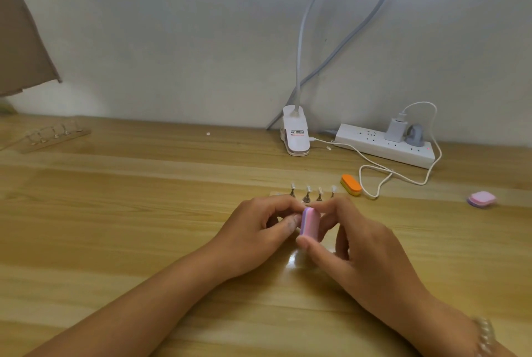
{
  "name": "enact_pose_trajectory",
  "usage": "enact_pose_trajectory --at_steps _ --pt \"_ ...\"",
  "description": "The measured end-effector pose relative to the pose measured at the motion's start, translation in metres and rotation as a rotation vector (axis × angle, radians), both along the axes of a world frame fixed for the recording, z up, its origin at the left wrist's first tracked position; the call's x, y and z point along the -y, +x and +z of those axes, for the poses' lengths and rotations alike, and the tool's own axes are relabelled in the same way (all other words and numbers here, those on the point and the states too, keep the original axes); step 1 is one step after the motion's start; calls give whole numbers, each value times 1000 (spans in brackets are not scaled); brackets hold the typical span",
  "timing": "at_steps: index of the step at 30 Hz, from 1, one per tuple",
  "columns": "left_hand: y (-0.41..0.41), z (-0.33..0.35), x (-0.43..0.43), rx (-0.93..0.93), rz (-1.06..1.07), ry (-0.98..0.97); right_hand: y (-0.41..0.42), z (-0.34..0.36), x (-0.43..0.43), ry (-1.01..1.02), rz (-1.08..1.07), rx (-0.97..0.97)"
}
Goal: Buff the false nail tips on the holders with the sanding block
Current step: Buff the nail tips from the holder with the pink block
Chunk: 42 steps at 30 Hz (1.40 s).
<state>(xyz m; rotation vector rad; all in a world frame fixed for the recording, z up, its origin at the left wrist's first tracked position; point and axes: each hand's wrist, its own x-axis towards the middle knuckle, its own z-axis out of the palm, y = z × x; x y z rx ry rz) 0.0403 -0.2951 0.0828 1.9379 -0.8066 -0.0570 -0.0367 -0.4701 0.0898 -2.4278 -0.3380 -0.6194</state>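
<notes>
Nearest: bracelet (485,336) on the right wrist, 5 o'clock of the work. Both forearms lie over the table (115,212).

Right hand (354,241): grips the block (310,222) on edge, with the thumb on its near end and fingertips on its far end. The pink face is up and the purple layer is to the left. The other fingers are loosely curled underneath.

Left hand (259,224): at 9 o'clock of the block. Thumb and forefinger are curled into a pinch that meets the block's left side. What the pinch holds is hidden, so I cannot tell whether it is a tip or a stem.

Holders (308,194): a row just beyond the knuckles at 12 o'clock. Four stems with tips (308,188) stand clear. The base is mostly covered by the hands.

Judgement: buffing is in hand, probably one tip against the block.
- Use short, light strokes and follow the tip's curve.
- Turn the block rather than press harder. Thin plastic will likely flex or pop off its stem.
- Let the left pinch do the steadying.
- Keep the knuckles off the standing row.

Farther:
- Orange block (351,184) at 1 o'clock, just beside the row's right end, with a cable (374,181) looping next to it.
- Pink pad (482,199) at 3 o'clock, well apart.
- Lamp clip (295,135) at 12 o'clock, by the wall.
- Power strip (374,145) at 1 o'clock, also by the wall, with a charger (395,127) plugged in.
- Second rack (54,137) far off at 10 o'clock.
</notes>
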Motion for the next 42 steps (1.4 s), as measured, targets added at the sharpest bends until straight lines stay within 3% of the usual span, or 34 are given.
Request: enact_pose_trajectory --at_steps 4,8,12,16,24,27,31,35,40,42 --pt "-2 2 2 -29 -16 -12 5 -1 8 122 -65 -30" --pt "0 1 1 -11 -11 16 3 -1 1 -15 -38 2" --pt "-1 0 2 -8 -14 19 7 -2 8 118 -83 -32" --pt "-1 0 1 -2 -23 25 5 -3 7 39 -74 -2" --pt "0 0 1 31 -12 67 3 0 5 60 13 -27" --pt "-2 2 2 10 -10 54 7 -2 10 123 -48 -31" --pt "-1 0 0 44 5 89 1 -1 2 -56 -15 6" --pt "-2 2 1 34 -5 58 5 -2 10 87 -61 -27" --pt "0 -1 0 55 5 90 2 -1 3 -37 10 -16" --pt "0 0 0 50 7 84 4 0 6 43 -15 -44"
